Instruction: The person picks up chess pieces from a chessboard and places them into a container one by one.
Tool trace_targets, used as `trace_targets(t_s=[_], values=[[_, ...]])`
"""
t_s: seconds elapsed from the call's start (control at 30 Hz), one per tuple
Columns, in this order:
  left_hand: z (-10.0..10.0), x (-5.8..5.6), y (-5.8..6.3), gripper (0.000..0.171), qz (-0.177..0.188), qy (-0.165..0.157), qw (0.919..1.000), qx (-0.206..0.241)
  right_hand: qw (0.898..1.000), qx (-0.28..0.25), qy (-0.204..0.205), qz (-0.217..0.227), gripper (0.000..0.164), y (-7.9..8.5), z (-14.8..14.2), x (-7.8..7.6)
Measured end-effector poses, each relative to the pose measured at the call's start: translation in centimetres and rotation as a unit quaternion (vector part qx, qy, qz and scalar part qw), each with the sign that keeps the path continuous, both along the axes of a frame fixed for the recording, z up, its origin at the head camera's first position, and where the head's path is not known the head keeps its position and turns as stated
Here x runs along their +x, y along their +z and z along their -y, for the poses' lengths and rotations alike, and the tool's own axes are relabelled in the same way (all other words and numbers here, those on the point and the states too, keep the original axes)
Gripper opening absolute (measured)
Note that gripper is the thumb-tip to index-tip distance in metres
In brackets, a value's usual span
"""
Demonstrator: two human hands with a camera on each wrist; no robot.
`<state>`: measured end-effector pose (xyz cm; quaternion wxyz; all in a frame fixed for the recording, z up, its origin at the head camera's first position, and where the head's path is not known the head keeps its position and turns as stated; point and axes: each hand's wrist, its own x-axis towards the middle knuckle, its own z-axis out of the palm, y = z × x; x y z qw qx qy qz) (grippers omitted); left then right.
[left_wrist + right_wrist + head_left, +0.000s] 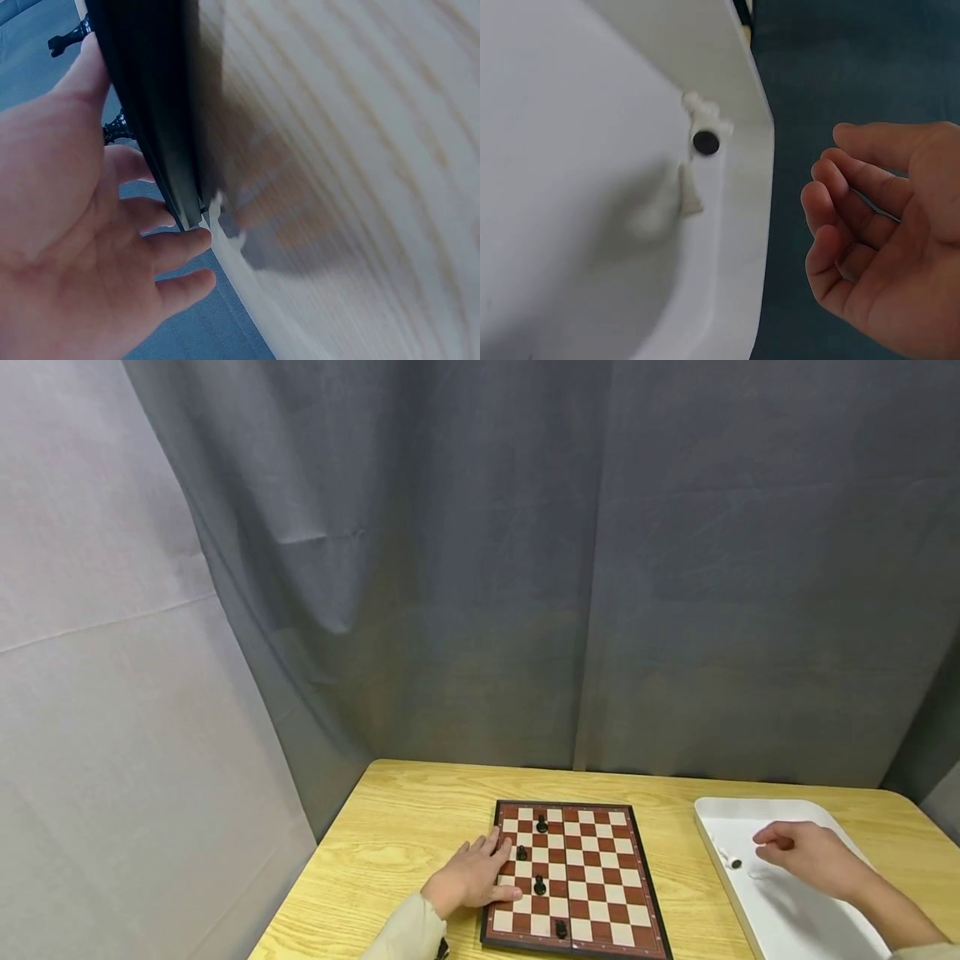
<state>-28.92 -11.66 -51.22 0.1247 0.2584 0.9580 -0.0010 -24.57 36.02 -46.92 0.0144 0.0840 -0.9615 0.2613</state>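
Note:
A brown-and-cream chessboard lies unfolded on the table, with several black chess pieces standing on it, mostly on its left half. My left hand rests on the board's left edge, fingers spread. In the left wrist view that hand lies along the board's black side. To the right, my right hand hovers above a white tray, its fingers loosely bent and holding nothing. White chess pieces lie by the tray's left wall; the right wrist view shows one white piece lying beside another with a dark base.
The light wooden table runs back to a grey curtain, and a pale cloth hangs on the left. A strip of bare tabletop separates the board from the tray.

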Motion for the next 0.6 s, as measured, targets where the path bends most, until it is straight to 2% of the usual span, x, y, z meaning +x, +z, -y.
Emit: trace_targets(t_s=[0.1,0.37,0.6], values=[[0.0,0.0,0.1,0.084,0.001,0.000,1.0000,-0.001,1.000,-0.011,0.003,0.001,0.018,0.5,1.3,0.0],[-0.1,0.0,-0.1,0.084,0.000,-0.001,1.0000,-0.002,0.998,-0.036,0.025,-0.033,0.013,1.0,4.1,0.1],[-0.1,-0.1,-0.2,0.084,0.001,0.000,1.0000,-0.007,0.996,-0.072,0.046,-0.022,0.015,1.3,6.7,0.2]])
